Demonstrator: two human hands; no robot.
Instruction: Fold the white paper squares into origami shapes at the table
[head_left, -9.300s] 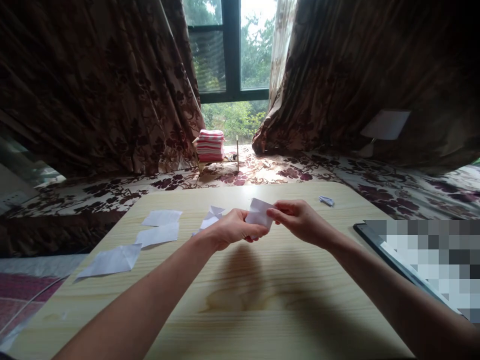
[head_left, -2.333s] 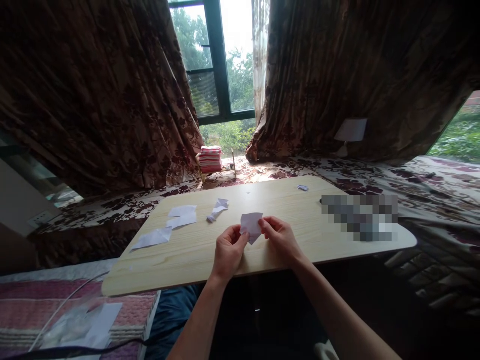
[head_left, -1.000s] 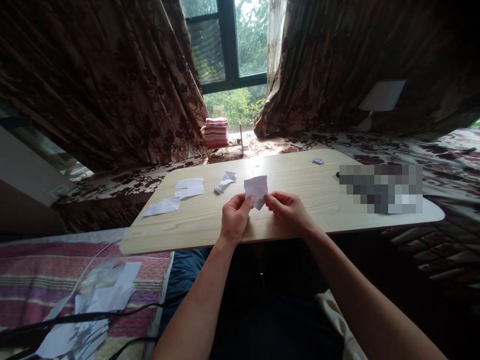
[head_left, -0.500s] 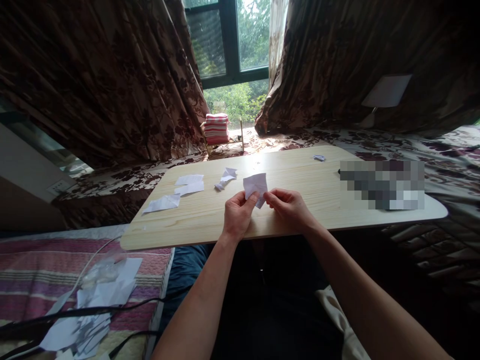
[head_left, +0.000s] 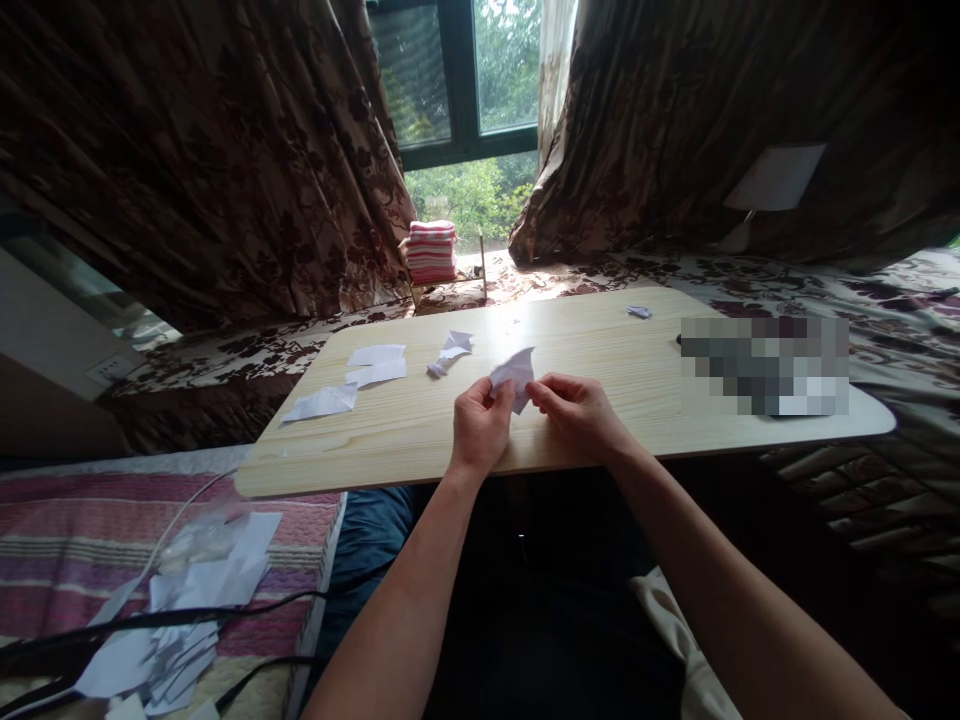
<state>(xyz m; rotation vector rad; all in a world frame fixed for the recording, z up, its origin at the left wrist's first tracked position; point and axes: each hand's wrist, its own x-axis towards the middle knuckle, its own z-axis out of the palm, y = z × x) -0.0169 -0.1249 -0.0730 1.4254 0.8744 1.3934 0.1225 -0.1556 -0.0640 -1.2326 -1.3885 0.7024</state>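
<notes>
A small folded piece of white paper [head_left: 517,372] is held up over the near middle of the wooden table [head_left: 390,440]. My left hand [head_left: 482,420] pinches its lower left part between thumb and fingers. On the other side, my right hand [head_left: 574,405] has thumb and forefinger closed on the paper's right edge. The paper stands tilted, its top corner pointing up and right. Just beyond my left hand lies a creased, folded paper piece [head_left: 452,350]. Flat paper sheets [head_left: 377,365] rest farther left, with another creased sheet [head_left: 321,403] nearer me.
At the table's far right lies a small folded paper [head_left: 638,312], near a blurred-out dark object [head_left: 742,365]. A pile of papers [head_left: 187,620] and black cables [head_left: 247,605] lie on the bed at left. Striped folded cloths [head_left: 432,252] sit on a small rack by the window.
My left hand has turned and shifted slightly right, and the paper between my hands has bent from a flat, facing square into a narrower, slanted shape. My right hand has hardly moved.
</notes>
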